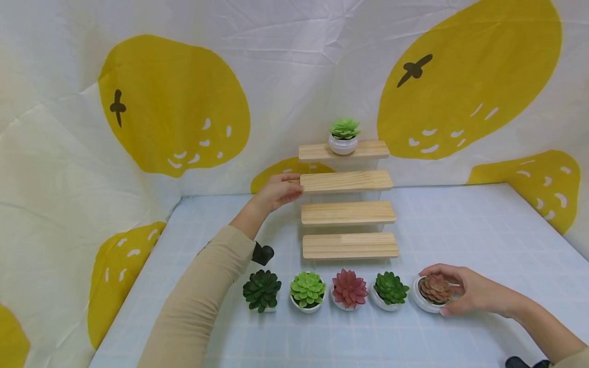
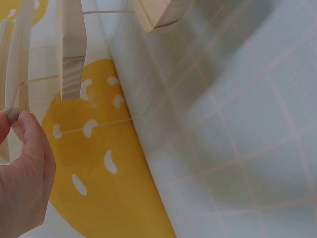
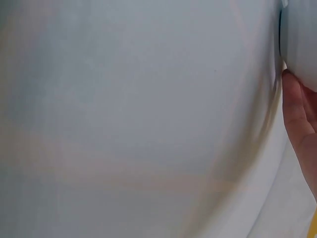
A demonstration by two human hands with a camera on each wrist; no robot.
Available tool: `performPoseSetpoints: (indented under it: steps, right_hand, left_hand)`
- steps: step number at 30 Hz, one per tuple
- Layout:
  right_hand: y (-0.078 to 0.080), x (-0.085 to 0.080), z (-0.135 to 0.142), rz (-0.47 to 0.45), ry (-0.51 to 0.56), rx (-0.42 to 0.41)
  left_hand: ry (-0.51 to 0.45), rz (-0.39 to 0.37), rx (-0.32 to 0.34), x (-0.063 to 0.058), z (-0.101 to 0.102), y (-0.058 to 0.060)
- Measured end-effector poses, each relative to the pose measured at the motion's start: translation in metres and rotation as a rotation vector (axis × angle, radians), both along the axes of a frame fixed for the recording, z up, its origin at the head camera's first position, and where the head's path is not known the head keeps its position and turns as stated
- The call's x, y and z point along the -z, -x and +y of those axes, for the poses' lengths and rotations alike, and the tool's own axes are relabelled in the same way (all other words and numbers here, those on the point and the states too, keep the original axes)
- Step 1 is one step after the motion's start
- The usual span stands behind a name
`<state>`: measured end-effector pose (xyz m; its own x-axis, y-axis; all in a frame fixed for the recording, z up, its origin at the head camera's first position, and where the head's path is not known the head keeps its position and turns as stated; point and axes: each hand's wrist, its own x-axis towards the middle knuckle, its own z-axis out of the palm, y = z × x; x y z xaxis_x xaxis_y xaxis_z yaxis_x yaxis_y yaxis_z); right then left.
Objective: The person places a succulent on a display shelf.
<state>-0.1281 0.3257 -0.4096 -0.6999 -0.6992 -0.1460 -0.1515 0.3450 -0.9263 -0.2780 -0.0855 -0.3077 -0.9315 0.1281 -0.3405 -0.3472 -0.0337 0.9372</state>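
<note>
A tiered stand of pale wooden planks point(image 1: 348, 247) stands at the middle back. My left hand point(image 1: 277, 193) pinches the left end of its second plank from the top point(image 1: 345, 181); the left wrist view shows thumb and fingers on that plank's end point(image 2: 19, 59). At the right, my right hand point(image 1: 480, 292) holds a white pot with a brownish-red succulent point(image 1: 434, 289), thumb and fingers around its sides. The right wrist view catches only part of the white pot point(image 3: 302, 42), with fingertips against it. On the top plank sits a light green succulent point(image 1: 344, 137) in a white pot.
In a row before the stand are potted succulents: dark green point(image 1: 262, 290), bright green point(image 1: 308, 290), pink-red point(image 1: 349, 289) and green point(image 1: 390, 288). A pale checked cloth point(image 1: 152, 296) covers the table. Behind hangs a white curtain point(image 1: 294, 66) with yellow fruit shapes.
</note>
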Motion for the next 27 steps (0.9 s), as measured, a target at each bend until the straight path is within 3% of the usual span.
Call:
performPoseSetpoints:
  steps: [7, 14, 27]
  right_hand:
    - [0.000, 0.001, 0.000, -0.001, 0.006, 0.053]
    - [0.004, -0.007, -0.002, -0.008, -0.054, 0.141]
    - [0.026, -0.048, -0.023, 0.148, -0.072, 0.241]
  left_hand:
    - [0.005, 0.010, 0.010, 0.001, 0.000, 0.001]
    - [0.007, 0.016, 0.012, 0.002, -0.001, 0.001]
    - [-0.004, 0.012, 0.013, 0.004, -0.001, 0.004]
